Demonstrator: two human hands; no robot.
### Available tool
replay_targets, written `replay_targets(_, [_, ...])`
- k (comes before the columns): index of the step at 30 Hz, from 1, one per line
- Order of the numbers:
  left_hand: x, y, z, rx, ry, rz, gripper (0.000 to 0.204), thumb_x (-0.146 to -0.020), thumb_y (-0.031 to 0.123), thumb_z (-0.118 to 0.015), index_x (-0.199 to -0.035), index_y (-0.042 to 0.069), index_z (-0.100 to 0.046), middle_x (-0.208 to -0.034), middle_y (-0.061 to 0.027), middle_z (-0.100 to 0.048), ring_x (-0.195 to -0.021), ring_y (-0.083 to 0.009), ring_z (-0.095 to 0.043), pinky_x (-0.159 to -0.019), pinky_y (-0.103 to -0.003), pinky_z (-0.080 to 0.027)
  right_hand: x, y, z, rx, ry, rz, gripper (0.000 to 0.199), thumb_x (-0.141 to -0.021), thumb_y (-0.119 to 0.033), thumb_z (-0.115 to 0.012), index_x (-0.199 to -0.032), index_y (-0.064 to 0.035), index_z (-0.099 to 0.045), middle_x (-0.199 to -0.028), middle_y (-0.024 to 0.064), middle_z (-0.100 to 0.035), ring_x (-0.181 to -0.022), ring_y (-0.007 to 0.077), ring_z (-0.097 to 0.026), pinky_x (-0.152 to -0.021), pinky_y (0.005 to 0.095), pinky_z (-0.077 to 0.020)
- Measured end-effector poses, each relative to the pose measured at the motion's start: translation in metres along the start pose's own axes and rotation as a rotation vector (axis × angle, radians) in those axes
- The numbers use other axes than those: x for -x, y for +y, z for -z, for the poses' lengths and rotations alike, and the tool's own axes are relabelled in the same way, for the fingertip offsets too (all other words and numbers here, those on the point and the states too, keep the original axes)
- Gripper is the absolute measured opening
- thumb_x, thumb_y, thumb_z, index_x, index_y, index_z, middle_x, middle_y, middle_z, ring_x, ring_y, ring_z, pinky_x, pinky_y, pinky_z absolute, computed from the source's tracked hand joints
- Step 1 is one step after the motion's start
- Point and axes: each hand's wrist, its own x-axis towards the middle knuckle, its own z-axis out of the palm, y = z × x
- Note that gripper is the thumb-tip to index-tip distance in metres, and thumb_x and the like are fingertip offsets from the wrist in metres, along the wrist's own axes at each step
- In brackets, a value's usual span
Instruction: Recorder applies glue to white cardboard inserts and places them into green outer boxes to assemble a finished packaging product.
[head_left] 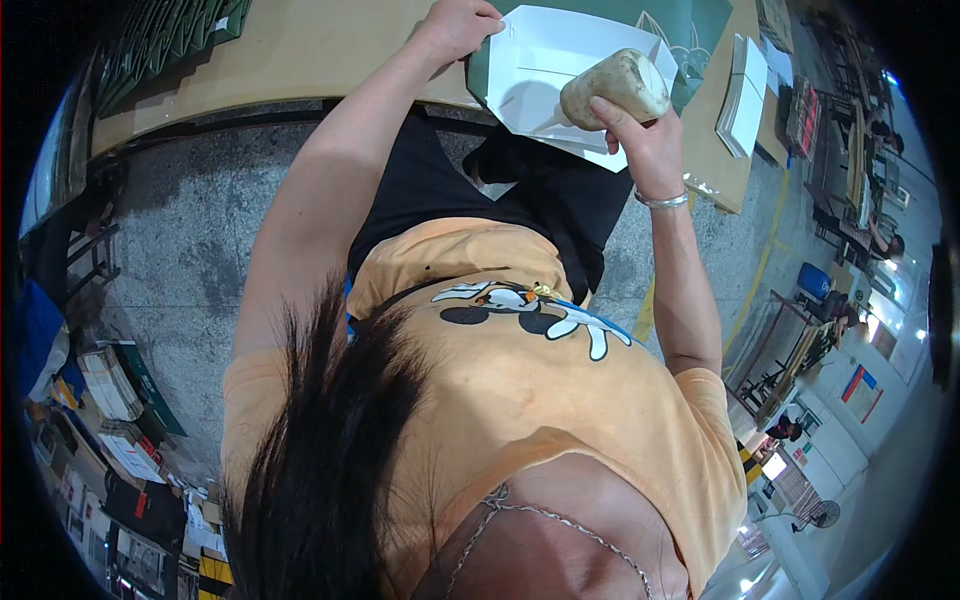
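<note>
A stained, whitish plastic squeeze bottle [612,88] lies tilted in my right hand [650,140], whose thumb and fingers wrap round it. Its narrower end points down to the left, over a white card sheet with cut corners [545,45]. At that sheet's far left corner, my left hand [460,28] has its fingers pressed together on the edge. Beneath the sheet is a dark green paper bag [690,25], partly covered, with pale cord handles [683,58] at its right. The sheet's near edge reaches past the table edge, above my lap.
The tan table [300,50] runs across the front. Folded green bags [165,45] stand at its far left, and a stack of white cards [742,95] lies on the right. Boxes and bundled stock [110,385] sit at the lower left. People work at benches far right.
</note>
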Motion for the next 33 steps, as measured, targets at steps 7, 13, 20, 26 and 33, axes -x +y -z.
replay_targets(7, [0.005,0.000,0.001,0.019,0.071,-0.058,0.024,-0.081,0.011,-0.061,-0.097,-0.004,-0.069,-0.086,-0.0153,-0.069,-0.076,-0.0212,-0.064,-0.069,-0.034,-0.050,0.003,0.007,0.016,-0.010,0.039,0.003,0.040,-0.075,-0.027,-0.080,-0.098,0.0010,-0.062,-0.070,0.0025,-0.063,-0.054,0.0058,-0.054,-0.047,0.0200,-0.0450])
replay_targets(13, [0.010,0.009,-0.002,0.032,0.036,0.017,0.025,-0.084,0.011,-0.060,-0.102,-0.005,-0.068,-0.089,-0.0149,-0.068,-0.079,-0.0221,-0.064,-0.070,-0.034,-0.050,0.009,0.013,0.035,0.059,0.109,-0.033,0.039,-0.075,-0.025,-0.080,-0.098,0.0016,-0.062,-0.067,0.0020,-0.062,-0.052,0.0060,-0.054,-0.046,0.0206,-0.0443])
replay_targets(20, [0.016,0.023,-0.001,-0.003,0.017,0.030,0.026,-0.087,0.011,-0.058,-0.104,-0.006,-0.066,-0.090,-0.0148,-0.067,-0.078,-0.0204,-0.063,-0.069,-0.033,-0.050,0.015,0.026,0.054,0.038,0.178,-0.065,0.042,-0.075,-0.024,-0.080,-0.101,0.0025,-0.060,-0.065,0.0014,-0.061,-0.051,0.0050,-0.053,-0.045,0.0199,-0.0423])
replay_targets(26, [-0.024,-0.044,-0.010,0.058,0.044,-0.113,0.024,-0.084,0.020,-0.064,-0.102,0.005,-0.070,-0.066,-0.0034,-0.060,-0.054,-0.0121,-0.053,-0.050,-0.029,-0.044,0.018,0.032,0.066,0.016,0.211,-0.070,0.041,-0.076,-0.022,-0.080,-0.101,0.0025,-0.060,-0.065,0.0012,-0.061,-0.051,0.0047,-0.053,-0.045,0.0199,-0.0426])
replay_targets(33, [-0.021,-0.034,-0.009,-0.003,0.014,-0.097,0.025,-0.086,0.020,-0.063,-0.104,0.004,-0.069,-0.065,-0.0024,-0.058,-0.054,-0.0106,-0.050,-0.050,-0.028,-0.042,0.026,0.041,0.084,0.014,0.321,-0.058,0.037,-0.076,-0.021,-0.080,-0.098,0.0025,-0.061,-0.065,0.0009,-0.060,-0.051,0.0043,-0.052,-0.044,0.0199,-0.0420])
